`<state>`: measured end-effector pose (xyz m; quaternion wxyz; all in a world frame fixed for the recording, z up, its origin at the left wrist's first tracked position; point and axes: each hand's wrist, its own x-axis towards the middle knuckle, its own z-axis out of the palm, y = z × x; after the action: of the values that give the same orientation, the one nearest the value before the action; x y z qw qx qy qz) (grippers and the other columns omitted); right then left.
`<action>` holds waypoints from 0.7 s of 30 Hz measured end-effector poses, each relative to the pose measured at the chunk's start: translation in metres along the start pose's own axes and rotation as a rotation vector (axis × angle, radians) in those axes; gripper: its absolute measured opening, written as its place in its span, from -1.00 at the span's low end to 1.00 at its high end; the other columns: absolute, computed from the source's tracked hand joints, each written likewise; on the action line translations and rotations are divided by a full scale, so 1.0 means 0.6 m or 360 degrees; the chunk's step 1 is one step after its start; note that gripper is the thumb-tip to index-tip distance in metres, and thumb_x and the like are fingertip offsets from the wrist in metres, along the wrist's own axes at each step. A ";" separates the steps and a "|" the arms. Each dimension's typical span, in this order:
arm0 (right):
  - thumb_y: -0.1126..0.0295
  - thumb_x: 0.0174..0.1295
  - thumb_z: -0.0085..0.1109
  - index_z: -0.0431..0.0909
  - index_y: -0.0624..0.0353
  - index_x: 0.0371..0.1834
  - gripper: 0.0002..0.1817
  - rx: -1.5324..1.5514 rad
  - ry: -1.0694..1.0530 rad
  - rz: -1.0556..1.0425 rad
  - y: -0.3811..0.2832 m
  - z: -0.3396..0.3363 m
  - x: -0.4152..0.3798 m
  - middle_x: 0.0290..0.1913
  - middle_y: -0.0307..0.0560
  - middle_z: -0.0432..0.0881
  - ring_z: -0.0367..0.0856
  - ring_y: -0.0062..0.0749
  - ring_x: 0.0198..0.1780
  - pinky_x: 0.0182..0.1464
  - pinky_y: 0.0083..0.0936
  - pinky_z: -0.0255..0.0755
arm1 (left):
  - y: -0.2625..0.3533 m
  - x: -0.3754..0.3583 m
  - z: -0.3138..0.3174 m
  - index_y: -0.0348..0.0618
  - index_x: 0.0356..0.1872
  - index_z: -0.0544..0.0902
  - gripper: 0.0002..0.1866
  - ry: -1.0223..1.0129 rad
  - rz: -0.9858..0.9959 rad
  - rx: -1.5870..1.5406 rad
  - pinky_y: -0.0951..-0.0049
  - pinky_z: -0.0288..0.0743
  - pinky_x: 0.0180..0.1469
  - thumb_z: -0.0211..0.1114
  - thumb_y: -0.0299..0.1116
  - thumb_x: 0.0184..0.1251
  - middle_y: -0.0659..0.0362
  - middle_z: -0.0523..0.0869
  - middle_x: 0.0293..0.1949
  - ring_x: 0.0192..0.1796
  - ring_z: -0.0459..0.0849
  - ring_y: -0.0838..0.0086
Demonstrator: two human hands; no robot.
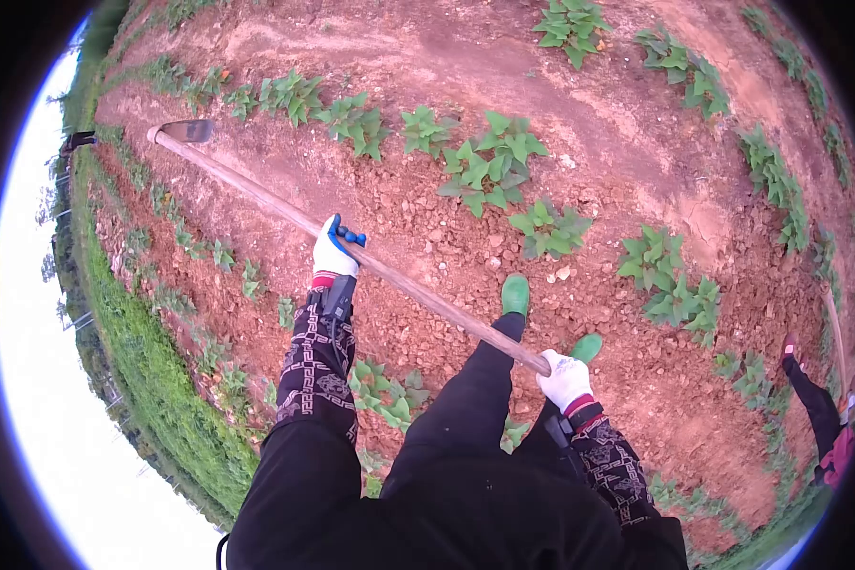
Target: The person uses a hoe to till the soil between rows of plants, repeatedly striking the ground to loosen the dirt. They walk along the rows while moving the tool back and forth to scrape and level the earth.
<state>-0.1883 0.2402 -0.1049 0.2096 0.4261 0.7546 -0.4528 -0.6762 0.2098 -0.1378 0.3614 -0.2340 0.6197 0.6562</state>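
Red soil (418,47), leafy rows (492,163) | from afar I view the hoe (427,298) slanting across, blade (194,131) upper left | left hand (335,253): fingers clamped round its middle | right hand (564,380): fingers clamped at its near end

The end of the hoe handle (427,296) disappears inside the right hand (565,380), whose fingertips are hidden; that hand also covers part of the green boot (587,348) beneath. The co-worker (817,408) is cut off at the right edge, and a distant dark shape (81,141) at far left is too small to identify.
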 end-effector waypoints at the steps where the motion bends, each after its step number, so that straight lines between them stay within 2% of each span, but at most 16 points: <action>1: 0.20 0.09 0.16 0.52 0.00 -0.20 -0.76 0.0066 -0.0023 -0.0024 -0.027 -0.008 0.019 -0.40 0.05 0.66 0.66 -0.02 -0.30 -0.24 -0.13 0.50 | 0.028 0.016 0.008 0.03 -0.59 0.36 -0.68 0.0036 0.0092 0.0028 0.32 0.46 -0.45 0.27 -0.22 0.29 0.32 0.34 -0.69 -0.64 0.38 0.47; 2: 0.18 0.13 0.14 0.50 -0.01 -0.17 -0.75 0.0090 -0.0063 -0.0065 -0.055 -0.028 0.029 -0.38 -0.01 0.66 0.66 -0.04 -0.28 -0.20 -0.16 0.50 | 0.044 0.030 0.013 0.03 -0.60 0.36 -0.67 0.0033 0.0153 0.0103 0.32 0.47 -0.45 0.27 -0.21 0.29 0.31 0.34 -0.69 -0.64 0.37 0.46; 5: 0.15 0.14 0.13 0.50 0.02 -0.17 -0.74 0.0182 -0.0068 -0.0130 -0.079 -0.057 0.031 -0.35 0.03 0.66 0.66 -0.02 -0.25 -0.16 -0.16 0.50 | 0.037 0.077 0.026 0.00 -0.59 0.35 -0.67 0.0052 0.0228 0.0262 0.30 0.47 -0.47 0.25 -0.19 0.29 0.28 0.32 -0.71 -0.65 0.37 0.43; 7: 0.16 0.13 0.14 0.49 0.03 -0.17 -0.73 0.0132 -0.0083 -0.0012 -0.059 -0.067 0.007 -0.37 0.03 0.66 0.66 0.00 -0.25 -0.15 -0.16 0.49 | -0.036 0.075 0.045 -0.01 -0.58 0.35 -0.68 0.0076 0.0168 0.0300 0.30 0.46 -0.49 0.23 -0.20 0.29 0.28 0.32 -0.72 -0.65 0.37 0.43; 8: 0.15 0.12 0.16 0.49 0.04 -0.17 -0.71 0.0100 -0.0139 0.0127 -0.042 -0.078 -0.019 -0.40 0.04 0.65 0.66 0.00 -0.27 -0.17 -0.16 0.49 | -0.097 0.074 0.043 -0.01 -0.57 0.36 -0.69 0.0042 0.0051 0.0253 0.29 0.46 -0.50 0.23 -0.20 0.29 0.28 0.31 -0.72 -0.65 0.37 0.43; 9: 0.16 0.09 0.18 0.49 0.04 -0.18 -0.71 -0.0009 -0.0048 0.0209 -0.016 -0.078 -0.065 -0.42 0.05 0.65 0.66 -0.01 -0.30 -0.20 -0.15 0.50 | -0.158 0.065 0.044 -0.02 -0.56 0.37 -0.70 0.0003 -0.0061 0.0205 0.29 0.46 -0.51 0.23 -0.20 0.29 0.28 0.31 -0.72 -0.65 0.37 0.43; 11: 0.23 0.05 0.21 0.49 0.04 -0.26 -0.77 -0.0006 -0.0098 0.0391 0.014 -0.097 -0.161 -0.43 0.05 0.65 0.66 -0.02 -0.34 -0.24 -0.15 0.50 | -0.258 0.005 0.057 -0.01 -0.57 0.35 -0.68 0.0113 -0.0193 0.0352 0.29 0.46 -0.49 0.25 -0.18 0.30 0.27 0.33 -0.70 -0.64 0.37 0.41; 12: 0.24 0.04 0.23 0.50 0.04 -0.26 -0.77 -0.0065 -0.0094 0.0464 0.018 -0.104 -0.190 -0.43 0.04 0.65 0.67 -0.03 -0.33 -0.26 -0.17 0.51 | -0.274 -0.019 0.049 -0.01 -0.56 0.36 -0.68 0.0014 -0.0269 0.0262 0.29 0.46 -0.49 0.25 -0.18 0.30 0.28 0.34 -0.70 -0.64 0.37 0.42; 13: 0.24 0.03 0.24 0.51 0.06 -0.24 -0.75 -0.0060 -0.0127 0.0482 0.016 -0.117 -0.217 -0.44 0.04 0.65 0.67 -0.03 -0.34 -0.26 -0.18 0.51 | -0.280 -0.046 0.035 -0.02 -0.55 0.38 -0.69 -0.0068 -0.0329 0.0167 0.28 0.46 -0.49 0.25 -0.18 0.29 0.28 0.34 -0.69 -0.64 0.38 0.43; 15: 0.26 0.02 0.25 0.52 0.08 -0.24 -0.74 0.0002 -0.0159 0.0503 0.014 -0.118 -0.245 -0.45 0.03 0.64 0.66 -0.03 -0.36 -0.27 -0.19 0.50 | -0.267 -0.086 0.043 -0.01 -0.55 0.41 -0.70 0.0047 -0.0387 0.0242 0.27 0.46 -0.48 0.27 -0.18 0.29 0.30 0.34 -0.70 -0.64 0.39 0.45; 16: 0.29 -0.02 0.27 0.52 0.08 -0.24 -0.73 0.0005 -0.0078 0.0447 0.014 -0.107 -0.248 -0.45 0.02 0.64 0.66 -0.03 -0.38 -0.28 -0.20 0.50 | -0.276 -0.055 0.007 0.02 -0.56 0.41 -0.70 -0.0025 -0.0537 0.0141 0.28 0.46 -0.47 0.27 -0.17 0.29 0.31 0.36 -0.70 -0.64 0.40 0.46; 17: 0.29 -0.02 0.27 0.52 0.08 -0.24 -0.73 0.0000 -0.0073 0.0463 0.018 -0.099 -0.253 -0.45 0.02 0.64 0.66 -0.03 -0.38 -0.28 -0.20 0.50 | -0.259 -0.080 0.021 0.04 -0.58 0.41 -0.69 -0.0066 -0.0645 0.0012 0.29 0.46 -0.46 0.27 -0.18 0.30 0.34 0.38 -0.70 -0.65 0.41 0.48; 19: 0.33 -0.06 0.29 0.53 0.08 -0.25 -0.72 0.0021 0.0110 0.0341 0.043 -0.082 -0.246 -0.46 0.01 0.64 0.65 -0.03 -0.38 -0.29 -0.21 0.50 | -0.265 -0.075 0.020 0.05 -0.59 0.41 -0.69 0.0004 -0.0760 0.0007 0.28 0.47 -0.43 0.27 -0.18 0.30 0.36 0.40 -0.69 -0.66 0.41 0.49; 21: 0.34 -0.09 0.29 0.53 0.08 -0.25 -0.71 -0.0021 0.0099 0.0363 0.072 -0.059 -0.244 -0.46 0.00 0.64 0.65 -0.03 -0.39 -0.28 -0.20 0.50 | -0.276 -0.081 0.018 0.05 -0.60 0.41 -0.69 -0.0002 -0.0792 0.0000 0.26 0.47 -0.42 0.26 -0.19 0.30 0.37 0.40 -0.70 -0.66 0.41 0.48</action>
<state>-0.0695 0.2144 -0.0063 0.2391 0.5216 0.7103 -0.4077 -0.5177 0.2066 -0.2065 0.5122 -0.3790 0.5428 0.5471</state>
